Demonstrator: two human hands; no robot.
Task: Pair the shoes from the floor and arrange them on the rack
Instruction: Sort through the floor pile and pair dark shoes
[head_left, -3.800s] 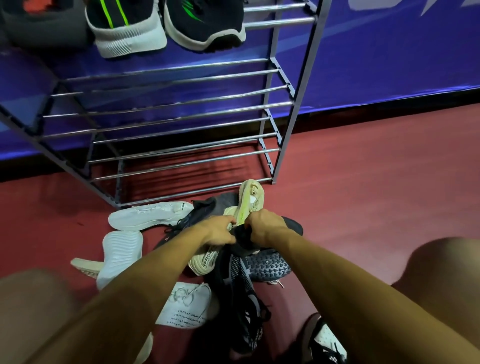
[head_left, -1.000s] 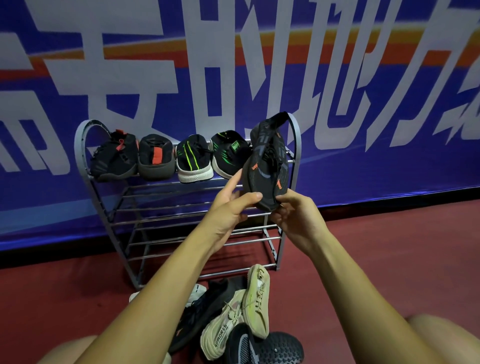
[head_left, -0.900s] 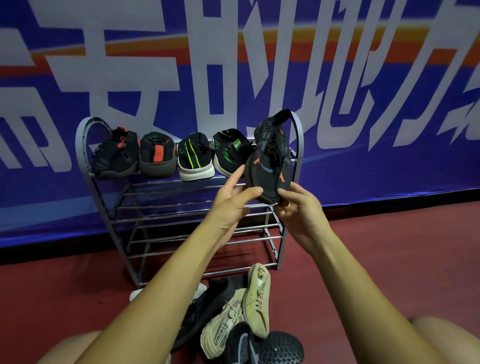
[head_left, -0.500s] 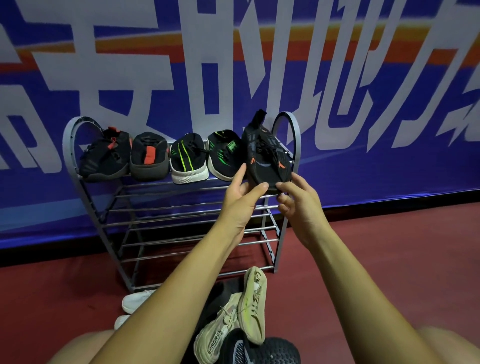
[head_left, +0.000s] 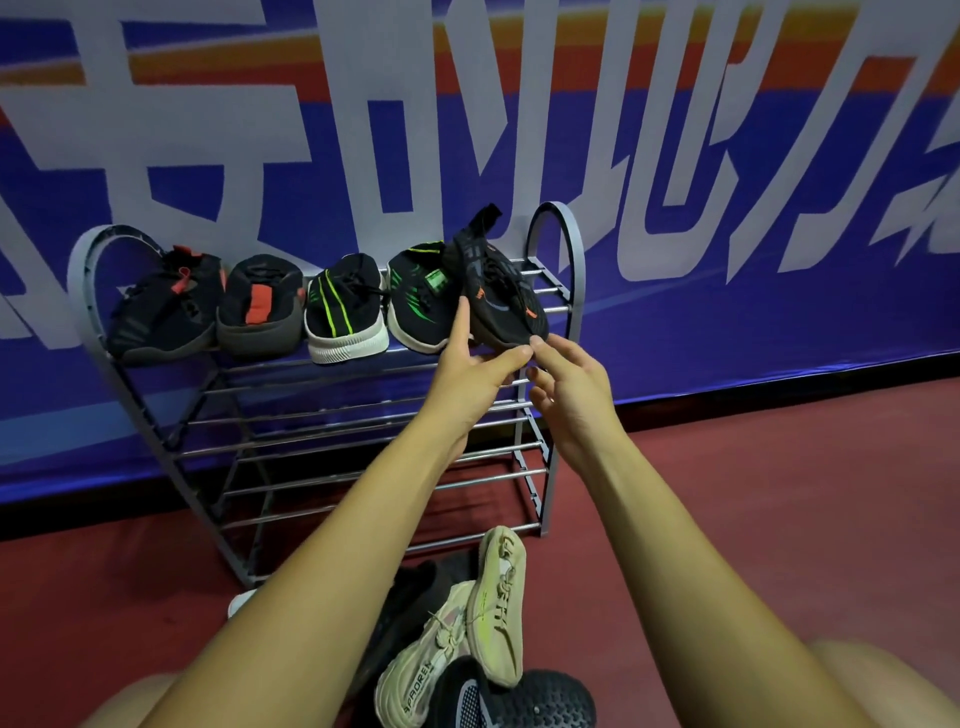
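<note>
The beige shoe (head_left: 423, 680) reads roughly "SPAOREN"; the banner (head_left: 727, 322) bears large, cropped Chinese characters.

Rack (head_left: 573, 270) top shelf, right end: black shoe (head_left: 501, 296), tilted, beside four others (head_left: 345, 312). Left hand (head_left: 467, 379) and right hand (head_left: 576, 395) at its toe.

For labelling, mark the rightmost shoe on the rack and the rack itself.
rightmost shoe (head_left: 500, 301), head view, laced upper.
rack (head_left: 549, 478), head view, right front leg.
</note>
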